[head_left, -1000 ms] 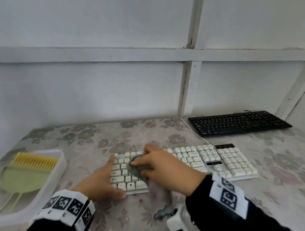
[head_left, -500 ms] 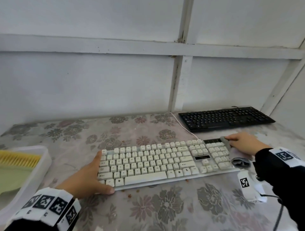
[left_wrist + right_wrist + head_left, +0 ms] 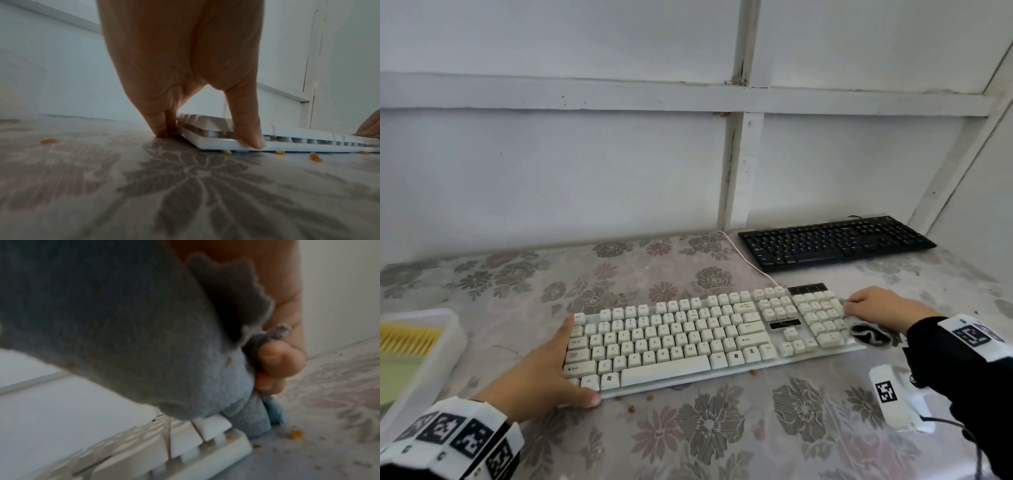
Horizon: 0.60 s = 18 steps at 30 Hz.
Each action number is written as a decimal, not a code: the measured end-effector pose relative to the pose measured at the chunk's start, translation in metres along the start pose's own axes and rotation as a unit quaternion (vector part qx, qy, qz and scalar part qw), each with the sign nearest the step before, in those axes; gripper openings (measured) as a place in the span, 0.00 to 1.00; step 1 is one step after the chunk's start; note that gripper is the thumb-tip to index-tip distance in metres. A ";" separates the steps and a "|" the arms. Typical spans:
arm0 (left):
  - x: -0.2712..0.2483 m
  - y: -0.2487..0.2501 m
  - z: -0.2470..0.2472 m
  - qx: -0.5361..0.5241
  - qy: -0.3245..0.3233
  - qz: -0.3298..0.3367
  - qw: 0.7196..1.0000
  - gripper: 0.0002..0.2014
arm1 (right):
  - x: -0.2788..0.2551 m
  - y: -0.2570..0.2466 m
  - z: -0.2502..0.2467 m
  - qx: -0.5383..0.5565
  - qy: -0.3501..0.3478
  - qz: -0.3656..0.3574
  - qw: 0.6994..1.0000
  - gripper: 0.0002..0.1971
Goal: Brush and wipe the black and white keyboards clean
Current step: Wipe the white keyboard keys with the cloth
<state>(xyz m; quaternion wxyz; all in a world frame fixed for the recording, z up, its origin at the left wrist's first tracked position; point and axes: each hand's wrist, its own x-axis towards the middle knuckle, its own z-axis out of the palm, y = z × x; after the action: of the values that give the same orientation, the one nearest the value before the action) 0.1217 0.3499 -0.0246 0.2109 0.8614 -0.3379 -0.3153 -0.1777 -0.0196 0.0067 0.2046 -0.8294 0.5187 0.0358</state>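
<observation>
Two keyboards on the flowered surface (image 3: 709,435): white plastic keyboard (image 3: 688,339) in front of me, black keyboard (image 3: 832,241) at the back right, untouched so far. Half a second ago my right hand (image 3: 880,310) was at the numpad; now it's off the right edge, fingers curled round the grey microfibre cloth (image 3: 127,318). That pass looks done. Left hand (image 3: 544,371) spread, thumb and fingers bracing the left end. Orange crumbs (image 3: 315,157) sit along the front edge, roughly five in the blurry wrist view. One clear tub (image 3: 446,346), one yellow-bristled brush (image 3: 407,339) inside.
</observation>
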 end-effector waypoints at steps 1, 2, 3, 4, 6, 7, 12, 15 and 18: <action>0.000 0.000 0.000 0.001 0.002 0.000 1.000 0.73 | -0.003 0.003 0.000 0.000 -0.006 0.000 1.000 0.12; 0.000 -0.001 0.001 0.003 0.003 -0.002 1.000 0.72 | -0.007 0.006 0.000 -0.001 -0.011 0.000 1.000 0.12; 0.001 -0.001 0.001 0.005 0.005 -0.004 1.000 0.70 | -0.010 0.009 -0.001 -0.006 -0.019 -0.001 1.000 0.12; 0.001 -0.001 0.002 0.007 0.007 -0.006 1.000 0.69 | -0.013 0.013 -0.001 -0.010 -0.026 -0.005 1.000 0.12; 0.002 0.000 0.002 0.008 0.011 -0.009 1.000 0.67 | -0.016 0.020 0.000 -0.012 -0.035 -0.011 0.999 0.12; 0.001 0.000 0.003 0.007 0.012 -0.010 1.000 0.67 | -0.018 0.024 0.000 -0.016 -0.038 -0.016 0.999 0.12; 0.000 0.002 0.002 0.007 0.012 -0.011 1.000 0.66 | -0.029 0.035 -0.006 -0.056 -0.085 -0.037 0.994 0.14; -0.001 0.003 0.000 0.005 0.001 -0.011 1.000 0.69 | -0.042 0.028 -0.015 -0.105 -0.086 -0.044 0.990 0.11; -0.003 0.006 0.000 0.015 -0.010 -0.013 1.000 0.70 | -0.066 -0.013 -0.021 -0.129 -0.018 -0.122 0.984 0.08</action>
<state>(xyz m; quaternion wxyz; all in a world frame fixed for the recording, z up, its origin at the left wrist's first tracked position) 0.1174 0.3480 -0.0199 0.1900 0.8656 -0.3333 -0.3217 -0.1999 0.0330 0.0473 0.1076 -0.9051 0.4010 0.0921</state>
